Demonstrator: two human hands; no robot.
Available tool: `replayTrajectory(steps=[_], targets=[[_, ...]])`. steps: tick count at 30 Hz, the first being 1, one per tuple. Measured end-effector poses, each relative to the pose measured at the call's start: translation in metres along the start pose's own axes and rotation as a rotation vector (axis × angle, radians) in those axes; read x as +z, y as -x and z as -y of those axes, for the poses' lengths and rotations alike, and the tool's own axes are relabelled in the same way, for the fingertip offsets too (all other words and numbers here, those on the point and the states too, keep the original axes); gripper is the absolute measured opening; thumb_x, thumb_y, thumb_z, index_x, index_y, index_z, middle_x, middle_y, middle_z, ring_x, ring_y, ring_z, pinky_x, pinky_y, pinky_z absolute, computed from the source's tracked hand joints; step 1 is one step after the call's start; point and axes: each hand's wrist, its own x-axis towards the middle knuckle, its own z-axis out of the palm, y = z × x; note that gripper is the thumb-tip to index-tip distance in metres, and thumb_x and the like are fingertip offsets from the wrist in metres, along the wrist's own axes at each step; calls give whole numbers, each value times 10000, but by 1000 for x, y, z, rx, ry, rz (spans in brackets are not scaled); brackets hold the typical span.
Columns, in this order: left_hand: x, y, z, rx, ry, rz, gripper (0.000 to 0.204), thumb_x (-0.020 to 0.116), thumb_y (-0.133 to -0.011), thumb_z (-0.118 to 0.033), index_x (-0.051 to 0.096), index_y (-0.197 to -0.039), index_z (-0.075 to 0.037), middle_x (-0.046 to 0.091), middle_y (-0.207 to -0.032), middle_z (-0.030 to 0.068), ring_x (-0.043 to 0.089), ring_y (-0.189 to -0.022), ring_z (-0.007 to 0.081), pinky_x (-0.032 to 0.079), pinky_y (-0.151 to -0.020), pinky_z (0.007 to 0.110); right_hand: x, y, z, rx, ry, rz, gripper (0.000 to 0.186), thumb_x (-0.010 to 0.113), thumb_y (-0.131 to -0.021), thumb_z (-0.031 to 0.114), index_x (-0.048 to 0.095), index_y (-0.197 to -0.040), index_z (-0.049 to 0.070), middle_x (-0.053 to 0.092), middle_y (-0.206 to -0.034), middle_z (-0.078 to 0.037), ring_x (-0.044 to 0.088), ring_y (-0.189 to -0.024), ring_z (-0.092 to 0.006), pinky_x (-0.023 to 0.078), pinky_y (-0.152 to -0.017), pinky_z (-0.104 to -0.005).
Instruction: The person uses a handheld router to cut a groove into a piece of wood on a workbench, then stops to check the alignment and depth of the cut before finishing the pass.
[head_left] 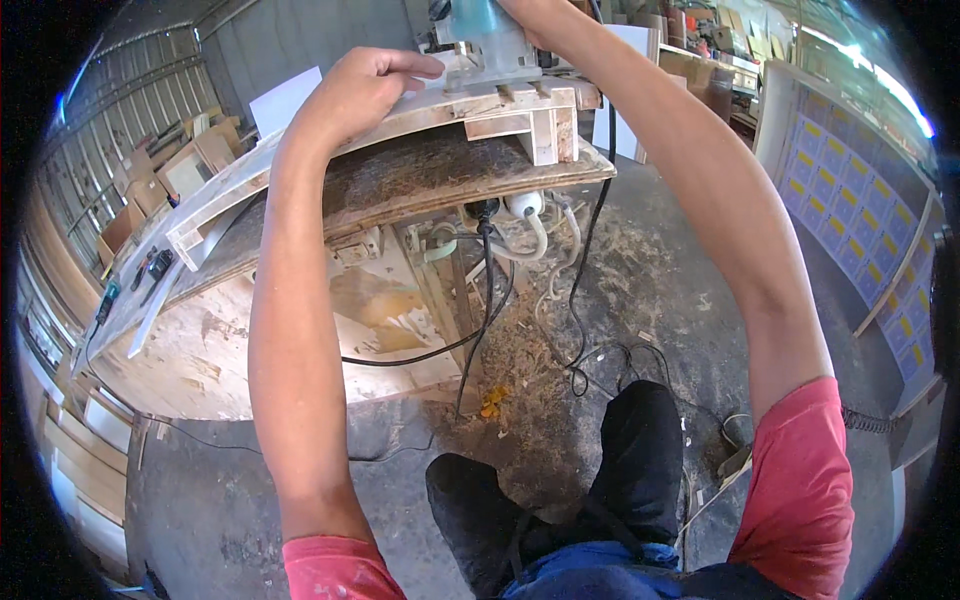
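My left hand [362, 88] lies palm down on a long curved plywood strip [300, 165] that rests on a worn wooden workbench [430, 180]. Its fingers press the strip just left of a teal power router [487, 40]. My right arm reaches up to that router; my right hand [530, 12] grips its top at the upper edge of the picture and is mostly cut off. A stepped plywood block [535, 115] sits under the router at the strip's right end.
Black and white cables [500, 270] hang under the bench and trail over a sawdust-covered concrete floor [600, 290]. Small tools [150, 270] lie on the bench's left end. Boards and boxes are stacked at the left wall. A panel with yellow squares [860, 220] leans at the right.
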Motion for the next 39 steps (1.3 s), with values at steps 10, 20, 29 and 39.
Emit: replayTrajectory(steps=[10,20,29,39], targets=[[4,-5,3,-25,-51,-42,541,417,-830,55,736,-1256,-46,753,-1213,89,698,-1134,165,509,-927,286,-1,8,11,102,17,-6,522,784,-874,502,725,-1022,5,709,-857,-70,666,-719,-157,524,-653,-328],[1,5,0,21,160,-147,351,535,-920,-111,742,-1175,12,764,-1139,115,705,-1101,224,529,-967,384,2,28,40,201,-59,53,501,754,-894,484,701,-1039,7,696,-806,-81,676,-657,-195,541,-604,-358],[-7,4,6,78,138,-59,414,548,-980,-349,754,-1222,-84,752,-1200,55,689,-1125,194,503,-1027,369,3,37,53,153,-110,94,501,742,-904,483,688,-1039,4,692,-804,-81,680,-658,-199,553,-602,-362],[-2,16,-17,-1,282,-113,457,624,-949,-385,783,-1079,22,774,-1076,142,724,-1032,238,556,-930,386,4,37,56,123,-138,181,452,725,-913,478,680,-983,34,669,-755,-62,661,-631,-198,554,-601,-366]])
